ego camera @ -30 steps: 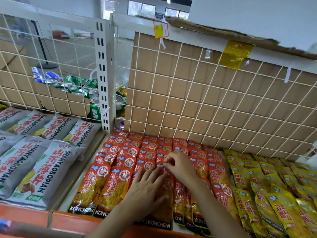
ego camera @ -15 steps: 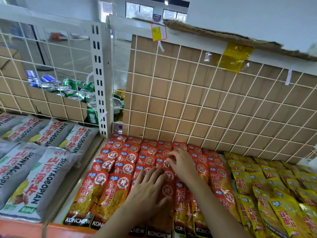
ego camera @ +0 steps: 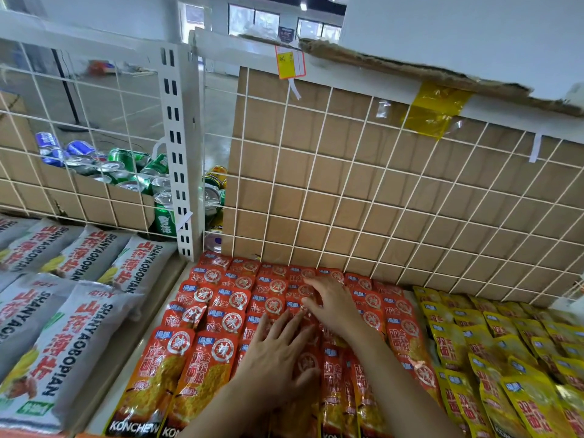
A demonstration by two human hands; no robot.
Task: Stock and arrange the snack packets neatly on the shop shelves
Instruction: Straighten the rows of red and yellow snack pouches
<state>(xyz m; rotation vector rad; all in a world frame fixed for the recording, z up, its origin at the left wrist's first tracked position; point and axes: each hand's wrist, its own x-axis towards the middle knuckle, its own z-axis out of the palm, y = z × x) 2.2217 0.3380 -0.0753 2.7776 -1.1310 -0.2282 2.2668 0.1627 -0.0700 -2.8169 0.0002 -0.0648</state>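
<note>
Red KONCHEW snack packets (ego camera: 218,320) lie in overlapping rows on the white shelf (ego camera: 104,415). My left hand (ego camera: 278,358) rests flat on the middle rows, fingers spread, pressing the packets down. My right hand (ego camera: 331,303) lies further back on the same red packets, fingers curled onto their top edges; I cannot tell whether it pinches one. Yellow packets (ego camera: 493,352) of the same kind fill the rows to the right. Grey SHANYAOBOPIAN bags (ego camera: 63,336) lie on the neighbouring shelf to the left.
A white wire grid (ego camera: 379,200) backed by brown cardboard closes the shelf at the rear. A white slotted upright (ego camera: 178,153) divides the two bays. Green and blue drink cans (ego camera: 126,172) lie behind the grid at left. A yellow price tag (ego camera: 290,61) hangs from the top rail.
Both hands have slid a little further back along the red packets, the right one toward the rear rows. The camera has tilted slightly, so the shelf sits lower in view.
</note>
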